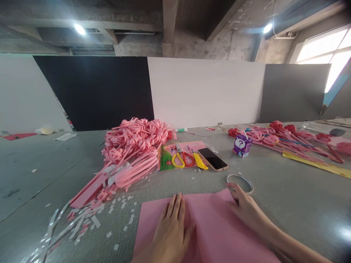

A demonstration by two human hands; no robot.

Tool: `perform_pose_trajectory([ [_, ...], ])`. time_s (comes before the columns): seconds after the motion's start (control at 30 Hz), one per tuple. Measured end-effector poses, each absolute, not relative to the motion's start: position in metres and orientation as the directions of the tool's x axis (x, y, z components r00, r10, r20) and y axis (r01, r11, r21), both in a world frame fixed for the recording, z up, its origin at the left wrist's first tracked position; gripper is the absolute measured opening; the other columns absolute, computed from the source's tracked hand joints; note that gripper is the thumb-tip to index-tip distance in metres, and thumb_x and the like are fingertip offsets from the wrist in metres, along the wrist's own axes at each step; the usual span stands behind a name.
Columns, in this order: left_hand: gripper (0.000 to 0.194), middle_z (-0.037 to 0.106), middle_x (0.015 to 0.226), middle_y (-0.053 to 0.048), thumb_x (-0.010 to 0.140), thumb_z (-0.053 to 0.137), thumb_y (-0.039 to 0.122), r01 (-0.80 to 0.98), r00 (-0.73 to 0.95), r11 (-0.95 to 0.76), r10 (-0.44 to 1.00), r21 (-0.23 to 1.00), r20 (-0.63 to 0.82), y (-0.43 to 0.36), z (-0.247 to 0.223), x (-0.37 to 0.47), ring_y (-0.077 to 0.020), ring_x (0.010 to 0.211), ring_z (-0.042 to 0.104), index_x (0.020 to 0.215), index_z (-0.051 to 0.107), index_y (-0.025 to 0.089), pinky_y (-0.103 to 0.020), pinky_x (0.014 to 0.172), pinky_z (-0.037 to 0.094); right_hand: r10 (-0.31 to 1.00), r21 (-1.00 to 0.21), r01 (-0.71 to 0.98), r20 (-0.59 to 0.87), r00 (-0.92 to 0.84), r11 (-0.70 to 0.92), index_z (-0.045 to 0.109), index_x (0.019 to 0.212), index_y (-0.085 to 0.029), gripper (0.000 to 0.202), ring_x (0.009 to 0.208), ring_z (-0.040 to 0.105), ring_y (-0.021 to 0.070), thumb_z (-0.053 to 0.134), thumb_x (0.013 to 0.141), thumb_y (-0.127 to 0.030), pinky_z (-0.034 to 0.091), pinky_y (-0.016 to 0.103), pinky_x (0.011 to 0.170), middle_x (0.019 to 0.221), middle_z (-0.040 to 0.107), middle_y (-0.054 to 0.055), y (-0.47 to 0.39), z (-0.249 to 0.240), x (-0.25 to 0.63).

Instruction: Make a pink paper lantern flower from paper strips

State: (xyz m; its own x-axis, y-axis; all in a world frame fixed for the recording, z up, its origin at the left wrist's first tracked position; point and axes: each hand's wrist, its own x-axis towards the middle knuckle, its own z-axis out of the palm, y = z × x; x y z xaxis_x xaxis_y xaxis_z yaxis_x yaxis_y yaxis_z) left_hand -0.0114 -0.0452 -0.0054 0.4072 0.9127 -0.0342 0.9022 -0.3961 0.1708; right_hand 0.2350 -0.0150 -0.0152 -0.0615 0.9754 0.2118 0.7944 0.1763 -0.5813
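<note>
A large sheet of pink paper [216,226] lies in front of me on the grey table, with a raised bend down its middle. My left hand [171,226] rests flat on its left part, fingers stretched forward. At the far right corner, my right hand [245,204] grips the paper's edge between fingers and thumb; the thumb is partly hidden. Just beyond that hand lies a roll of tape [251,185]. Farther back, scissors [183,157] with yellow and red handles and a yellow utility knife [200,161] lie on a printed pink-and-green packet [166,160].
Left of centre is a heap of pink paper-strip flowers [134,142], with paper scraps [112,206] around it. A phone [213,159] and a purple box [242,145] stand beyond the paper. More paper flowers [276,137] and a yellow strip [315,165] lie at right.
</note>
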Motion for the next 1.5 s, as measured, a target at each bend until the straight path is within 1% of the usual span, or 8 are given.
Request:
perform_pose_trajectory([
  [0.4,0.063,0.020,0.139,-0.011,0.085,0.021,0.052,0.872,0.446,-0.452,0.892,0.189,0.078,-0.040,-0.004,-0.017,-0.0251,0.126,0.020,0.131,0.026,0.010,-0.041,0.102,0.025,0.957,-0.593,0.777,0.289,-0.039,0.210,0.032,0.117,-0.015,0.045,0.052,0.051,0.0155,0.040,0.074,-0.026,0.043,0.027,0.056,0.058,0.056,-0.003,-0.006,-0.021,0.245],
  [0.47,0.058,0.020,0.139,-0.010,0.086,0.021,0.047,0.861,0.462,-0.469,0.883,0.197,0.083,-0.038,-0.003,-0.019,-0.0241,0.126,0.018,0.131,0.027,0.012,-0.040,0.102,0.024,0.942,-0.529,0.817,0.331,-0.050,0.229,0.034,0.118,-0.015,0.045,0.059,0.054,0.0168,0.042,0.075,-0.028,0.045,0.028,0.059,0.069,0.060,0.001,-0.001,-0.017,0.247],
  [0.53,0.054,0.017,0.140,-0.009,0.088,0.021,0.043,0.850,0.485,-0.483,0.873,0.208,0.046,-0.037,-0.001,-0.021,-0.0236,0.127,0.015,0.132,0.024,0.013,-0.040,0.103,0.022,0.898,-0.411,0.866,0.430,-0.092,0.286,0.038,0.119,-0.017,0.045,0.082,0.056,0.0205,0.044,0.077,-0.031,0.044,0.034,0.073,0.093,0.059,0.008,0.000,-0.009,0.247],
  [0.6,0.054,0.013,0.140,-0.008,0.088,0.021,0.042,0.845,0.502,-0.490,0.865,0.213,-0.002,-0.037,0.001,-0.023,-0.0237,0.128,0.011,0.133,0.019,0.013,-0.041,0.104,0.020,0.833,-0.282,0.877,0.513,-0.205,0.389,0.039,0.121,-0.021,0.044,0.109,0.043,0.0241,0.044,0.079,-0.034,0.035,0.040,0.090,0.121,0.046,0.010,-0.003,0.000,0.243],
  [0.67,0.055,0.010,0.140,-0.008,0.088,0.021,0.042,0.840,0.514,-0.500,0.857,0.209,-0.015,-0.038,0.001,-0.024,-0.0236,0.128,0.009,0.134,0.017,0.013,-0.041,0.104,0.019,0.794,-0.187,0.835,0.468,-0.387,0.517,0.037,0.125,-0.026,0.045,0.123,0.025,0.0258,0.041,0.082,-0.038,0.023,0.046,0.098,0.135,0.030,0.006,-0.008,0.005,0.236],
  [0.73,0.054,0.009,0.141,-0.007,0.088,0.019,0.043,0.838,0.519,-0.508,0.855,0.198,-0.001,-0.038,0.001,-0.025,-0.0231,0.128,0.008,0.134,0.015,0.014,-0.042,0.104,0.018,0.774,-0.166,0.770,0.310,-0.553,0.616,0.032,0.128,-0.031,0.047,0.128,0.014,0.0275,0.039,0.083,-0.042,0.015,0.052,0.100,0.140,0.022,0.002,-0.012,0.003,0.229],
  [0.9,0.057,0.009,0.140,-0.009,0.087,0.019,0.045,0.854,0.493,-0.486,0.870,0.186,0.012,-0.038,-0.003,-0.023,-0.0228,0.128,0.009,0.134,0.016,0.011,-0.040,0.105,0.018,0.780,-0.248,0.746,0.077,-0.621,0.618,0.025,0.131,-0.032,0.053,0.128,0.010,0.0303,0.037,0.082,-0.050,0.013,0.055,0.099,0.140,0.021,0.001,-0.017,-0.014,0.221],
  [1.5,0.059,0.015,0.139,-0.011,0.087,0.018,0.046,0.881,0.442,-0.444,0.896,0.164,0.052,-0.041,-0.009,-0.018,-0.0250,0.127,0.015,0.133,0.021,0.010,-0.043,0.102,0.023,0.817,-0.252,0.779,0.108,-0.567,0.574,0.028,0.130,-0.033,0.051,0.128,0.011,0.0305,0.036,0.082,-0.050,0.015,0.055,0.099,0.140,0.021,0.001,-0.026,-0.016,0.218],
])
